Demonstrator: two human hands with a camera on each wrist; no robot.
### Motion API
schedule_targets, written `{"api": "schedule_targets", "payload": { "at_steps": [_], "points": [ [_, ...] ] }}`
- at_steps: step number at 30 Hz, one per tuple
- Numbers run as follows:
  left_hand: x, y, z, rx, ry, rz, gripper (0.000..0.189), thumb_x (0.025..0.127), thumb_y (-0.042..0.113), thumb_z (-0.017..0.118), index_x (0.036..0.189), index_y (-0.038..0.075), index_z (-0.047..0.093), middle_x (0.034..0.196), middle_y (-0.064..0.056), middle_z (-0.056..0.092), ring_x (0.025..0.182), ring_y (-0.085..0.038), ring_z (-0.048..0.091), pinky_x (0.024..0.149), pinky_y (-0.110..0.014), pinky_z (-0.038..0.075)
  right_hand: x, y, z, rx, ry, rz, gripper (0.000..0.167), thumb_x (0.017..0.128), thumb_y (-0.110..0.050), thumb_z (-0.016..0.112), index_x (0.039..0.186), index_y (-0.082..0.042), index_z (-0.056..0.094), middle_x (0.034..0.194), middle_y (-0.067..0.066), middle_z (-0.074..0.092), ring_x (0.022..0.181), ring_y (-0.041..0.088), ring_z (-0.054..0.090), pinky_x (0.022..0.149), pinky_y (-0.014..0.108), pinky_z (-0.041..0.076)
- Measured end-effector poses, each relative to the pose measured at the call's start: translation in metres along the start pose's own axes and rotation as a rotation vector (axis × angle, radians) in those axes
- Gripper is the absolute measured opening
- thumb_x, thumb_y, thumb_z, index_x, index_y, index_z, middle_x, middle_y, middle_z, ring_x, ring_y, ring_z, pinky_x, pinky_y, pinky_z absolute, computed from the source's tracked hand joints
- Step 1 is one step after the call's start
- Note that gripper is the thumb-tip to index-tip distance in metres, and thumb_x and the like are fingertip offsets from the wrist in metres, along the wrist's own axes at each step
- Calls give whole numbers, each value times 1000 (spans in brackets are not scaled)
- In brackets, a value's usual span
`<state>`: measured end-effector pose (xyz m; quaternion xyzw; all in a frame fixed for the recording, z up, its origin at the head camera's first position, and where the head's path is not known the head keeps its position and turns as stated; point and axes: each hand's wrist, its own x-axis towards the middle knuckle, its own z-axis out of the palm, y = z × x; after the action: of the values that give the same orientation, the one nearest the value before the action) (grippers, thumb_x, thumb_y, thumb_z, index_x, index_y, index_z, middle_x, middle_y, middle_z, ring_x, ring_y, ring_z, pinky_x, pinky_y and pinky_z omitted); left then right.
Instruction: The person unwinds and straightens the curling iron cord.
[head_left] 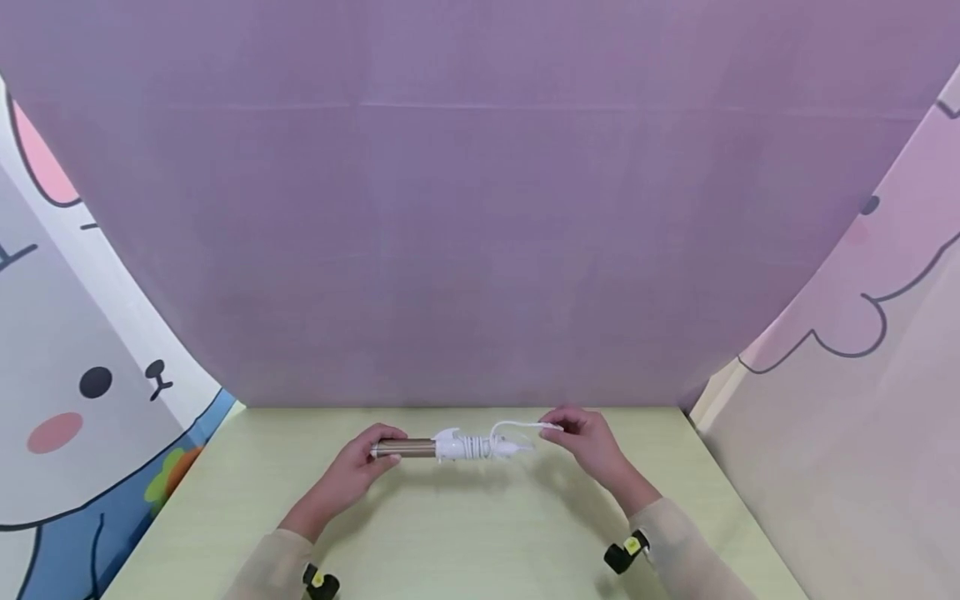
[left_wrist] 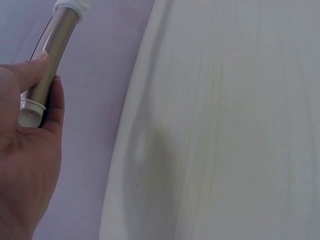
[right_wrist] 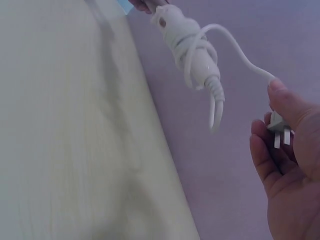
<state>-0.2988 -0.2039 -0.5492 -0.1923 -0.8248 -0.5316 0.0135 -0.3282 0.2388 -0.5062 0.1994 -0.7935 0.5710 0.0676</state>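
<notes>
A curling iron (head_left: pixel 446 448) with a bronze barrel and a white handle is held level above the table. My left hand (head_left: pixel 352 467) grips the barrel (left_wrist: pixel 60 37) near its white-capped end, thumb on one side and fingers on the other. White cord (right_wrist: pixel 235 45) is wound several times around the handle, and a loose length runs across to my right hand (head_left: pixel 592 446). There the thumb and fingers pinch the cord's end at a two-pin plug (right_wrist: pixel 278 121), whose metal prongs point out toward the palm.
The pale wood-grain table (head_left: pixel 465 542) lies beneath both hands. Behind it rises a purple panel (head_left: pixel 480 250). Cartoon-printed panels (head_left: pixel 82 450) flank the left and right sides. A small black device (head_left: pixel 626 552) sits on each wrist.
</notes>
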Motion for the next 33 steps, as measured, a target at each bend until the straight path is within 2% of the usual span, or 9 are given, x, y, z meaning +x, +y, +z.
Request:
{"api": "schedule_targets", "payload": {
  "at_steps": [3,8,14,19,26,33],
  "points": [
    [1,-1,-1,3,28,1,31,108,16,74,139,20,67,126,-5,68,95,-24,58,75,-33,49,-5,-3,-1,16,-50,-3,14,97,-6,86,109,0,83,103,9,76,83,11,63,72,24,54],
    [1,2,-2,9,72,36,32,106,14,76,137,15,69,123,-7,69,94,-22,57,75,-32,49,-15,-6,-3,22,-137,3,12,97,-4,85,109,-6,84,101,6,75,82,9,62,71,23,53],
    [1,4,-7,21,111,57,31,106,14,76,136,14,69,118,-11,69,87,-20,55,71,-32,48,-24,1,-5,3,-224,18,13,97,-1,83,110,-3,83,103,7,74,87,9,65,74,23,56],
    [-1,3,-12,7,141,62,31,106,12,76,136,15,70,117,-11,69,86,-18,56,70,-31,49,-27,8,-4,-35,-285,-5,13,95,-4,86,108,-7,84,103,9,75,88,9,63,75,22,55],
    [-1,1,-15,-20,142,85,30,106,10,76,135,15,70,119,-11,69,90,-19,57,71,-31,49,-27,18,0,-70,-297,-30,14,94,-2,87,107,-7,83,98,9,73,84,9,58,72,21,49],
    [0,3,-16,-29,122,81,30,107,10,75,136,15,70,116,-10,68,88,-18,57,70,-31,48,-23,31,0,-125,-231,27,13,94,-6,88,105,-4,80,95,3,71,84,9,56,73,23,47]
  ]
}}
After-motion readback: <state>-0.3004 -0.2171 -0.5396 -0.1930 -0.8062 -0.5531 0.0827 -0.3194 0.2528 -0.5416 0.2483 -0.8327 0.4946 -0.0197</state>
